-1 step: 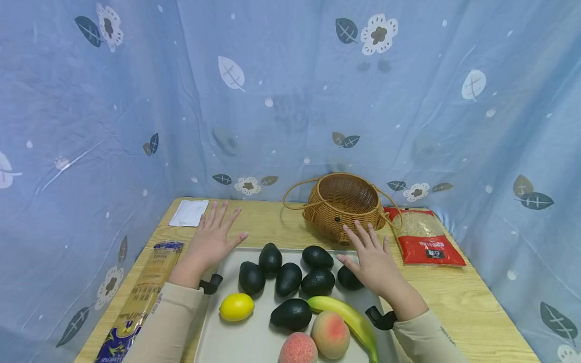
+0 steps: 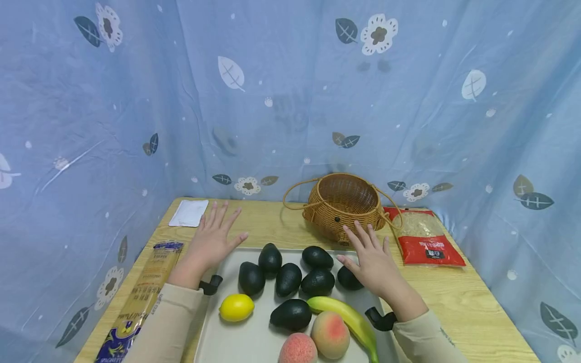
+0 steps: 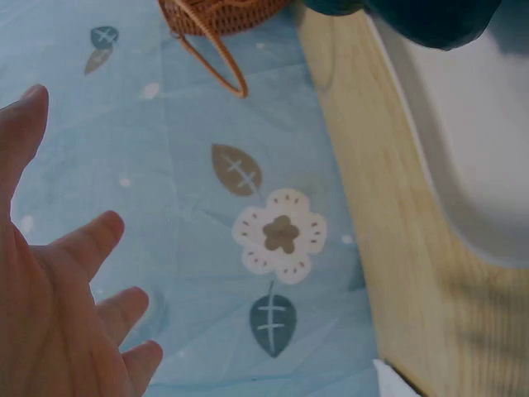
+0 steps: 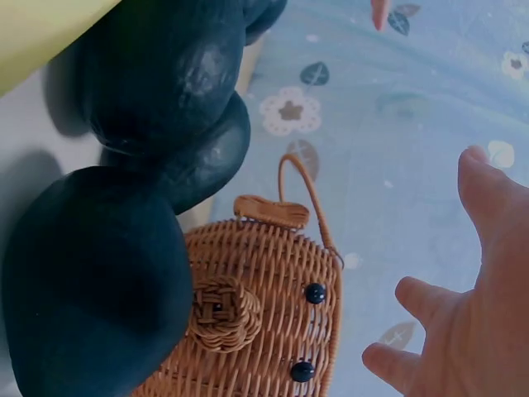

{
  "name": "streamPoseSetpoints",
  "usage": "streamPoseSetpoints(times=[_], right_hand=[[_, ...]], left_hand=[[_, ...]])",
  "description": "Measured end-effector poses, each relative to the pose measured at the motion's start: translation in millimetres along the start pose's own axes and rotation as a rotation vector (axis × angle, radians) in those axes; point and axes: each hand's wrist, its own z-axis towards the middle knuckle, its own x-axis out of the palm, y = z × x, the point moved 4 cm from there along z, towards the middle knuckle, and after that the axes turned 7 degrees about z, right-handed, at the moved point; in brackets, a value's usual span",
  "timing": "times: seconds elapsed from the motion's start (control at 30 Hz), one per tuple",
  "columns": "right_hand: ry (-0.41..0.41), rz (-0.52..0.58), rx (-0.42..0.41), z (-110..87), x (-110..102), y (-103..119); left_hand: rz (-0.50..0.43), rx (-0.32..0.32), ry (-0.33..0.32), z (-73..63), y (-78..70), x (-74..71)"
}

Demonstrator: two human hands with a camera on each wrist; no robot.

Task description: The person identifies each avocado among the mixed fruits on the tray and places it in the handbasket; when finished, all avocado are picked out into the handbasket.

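Both hands hover with fingers spread and hold nothing. In the head view my left hand is above the left rim of a pale tray; my right hand is over its right side, in front of a wicker basket. Several dark avocados lie on the tray, one partly hidden by the right hand. A lemon is at the left, a banana at the right, and two peaches near the front. The right wrist view shows an avocado close beside the basket.
A long pack of spaghetti lies left of the tray, partly behind the left sleeve. A white packet sits at the back left corner of the wooden table. Right of the basket lies a red bag. A blue curtain surrounds the table.
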Motion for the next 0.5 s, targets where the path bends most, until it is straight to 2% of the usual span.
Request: streamPoseSetpoints(times=[0.2, 0.4, 0.5], right_hand=[[0.0, 0.011, 0.008, 0.5, 2, -5], [0.0, 0.021, 0.013, 8.1, -4, -5], [-0.007, 0.017, 0.011, 11.2, -4, -8]], left_hand=[[-0.02, -0.009, 0.006, 0.1, 3.4, 8.7], [-0.034, -0.007, 0.006, 3.1, 4.3, 6.9], [-0.061, -0.026, 0.005, 2.8, 6.1, 7.5]])
